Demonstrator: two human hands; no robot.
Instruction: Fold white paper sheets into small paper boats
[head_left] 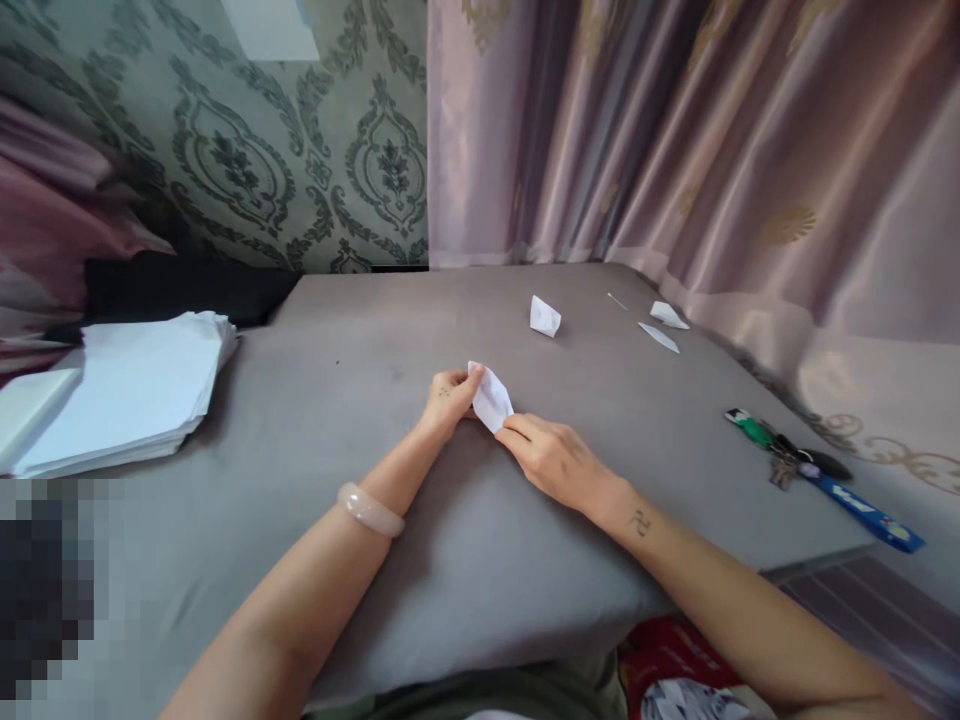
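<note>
A small folded piece of white paper (492,400) is held between my two hands, just above the grey cloth surface (360,400). My left hand (452,393) is closed on its upper left end, the thumb on the near face. At the lower right end, the fingers of my right hand (551,455) pinch the paper's edge. Part of my left fingers is hidden behind the paper. Farther back stands a folded white paper shape (544,316). To its right lie another folded paper piece (668,315) and a flat pointed paper piece (659,337).
On the left lies a stack of white paper (142,375) with a white block-like item (34,410) at its side. Keys (783,468) with a blue strap (870,512) rest near the right edge. Curtains (675,130) hang along the back right. A red bag (667,655) sits below the front edge.
</note>
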